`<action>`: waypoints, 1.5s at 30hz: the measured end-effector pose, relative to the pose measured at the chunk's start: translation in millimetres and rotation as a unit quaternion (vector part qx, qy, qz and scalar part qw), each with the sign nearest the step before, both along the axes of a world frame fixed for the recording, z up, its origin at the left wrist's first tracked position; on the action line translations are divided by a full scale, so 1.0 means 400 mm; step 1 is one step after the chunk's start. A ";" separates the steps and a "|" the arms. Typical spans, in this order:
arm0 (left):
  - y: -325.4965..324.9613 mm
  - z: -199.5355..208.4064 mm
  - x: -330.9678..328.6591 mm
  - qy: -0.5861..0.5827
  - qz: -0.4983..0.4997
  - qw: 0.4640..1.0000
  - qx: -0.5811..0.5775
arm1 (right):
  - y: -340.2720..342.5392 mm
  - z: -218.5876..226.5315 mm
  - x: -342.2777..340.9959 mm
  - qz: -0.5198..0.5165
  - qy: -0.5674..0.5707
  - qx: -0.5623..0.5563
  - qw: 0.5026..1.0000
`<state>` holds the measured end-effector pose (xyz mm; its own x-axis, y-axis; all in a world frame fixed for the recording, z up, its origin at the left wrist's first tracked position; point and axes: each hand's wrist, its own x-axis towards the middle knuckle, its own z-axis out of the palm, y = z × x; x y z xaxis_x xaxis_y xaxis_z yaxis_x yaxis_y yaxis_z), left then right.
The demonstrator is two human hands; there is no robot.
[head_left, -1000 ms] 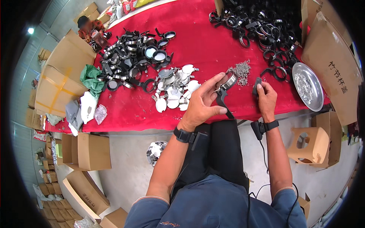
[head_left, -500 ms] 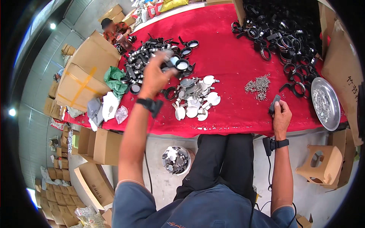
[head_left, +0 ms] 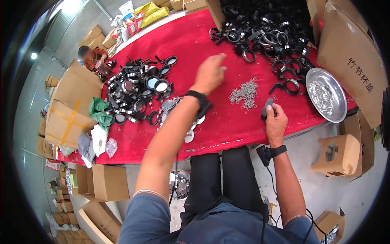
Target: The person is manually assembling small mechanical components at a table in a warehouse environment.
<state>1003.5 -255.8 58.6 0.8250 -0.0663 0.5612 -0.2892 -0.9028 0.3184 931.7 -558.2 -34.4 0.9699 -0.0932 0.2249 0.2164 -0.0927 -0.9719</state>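
Observation:
My left hand (head_left: 210, 75) reaches over the red cloth (head_left: 195, 44), slightly blurred, with index finger and thumb apart and nothing visible in it. Below and left of it, my left forearm partly covers a heap of flat grey discs with tabs (head_left: 167, 106). My right hand (head_left: 277, 124) is closed on a small dark grey block (head_left: 267, 109) near the front edge of the table. Between the hands lies a small heap of bent metal clips (head_left: 244, 94). Black ring clamps with side tabs (head_left: 286, 73) spread loose at the right, beyond both hands.
Black rings fitted with discs (head_left: 132, 85) are heaped at the left. An oval metal tray (head_left: 340, 110) of small metal parts stands at the right, beside a tall cardboard flap (head_left: 353, 57). Below are a tan stool (head_left: 339, 156) and a bucket of discs (head_left: 179, 185). Another person (head_left: 94, 59) sits far left.
My left hand has moved right, from above the left ring heap to the bare cloth near the clips. My right hand still grips the grey block. The whole view has shifted right.

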 end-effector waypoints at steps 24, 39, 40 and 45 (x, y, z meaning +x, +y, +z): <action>0.009 0.059 0.051 -0.027 -0.033 0.998 -0.039 | 0.020 0.013 -0.014 -0.058 0.040 -0.130 0.989; 0.088 0.107 -0.475 0.076 -0.022 0.800 -0.595 | -0.029 0.005 0.059 0.026 0.015 -0.115 0.993; 0.096 0.104 -0.507 0.068 0.004 0.799 -0.597 | -0.031 0.015 0.077 0.055 0.072 -0.137 0.986; 0.100 0.141 -0.605 0.000 0.064 0.824 -0.563 | -0.128 0.091 0.193 0.106 -0.085 -0.410 0.902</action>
<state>761.4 -215.8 115.1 0.7853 0.5835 0.2070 -0.2140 -0.0579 0.9751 1009.1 -609.2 2.0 0.8915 0.3551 0.2812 0.4529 -0.7046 -0.5463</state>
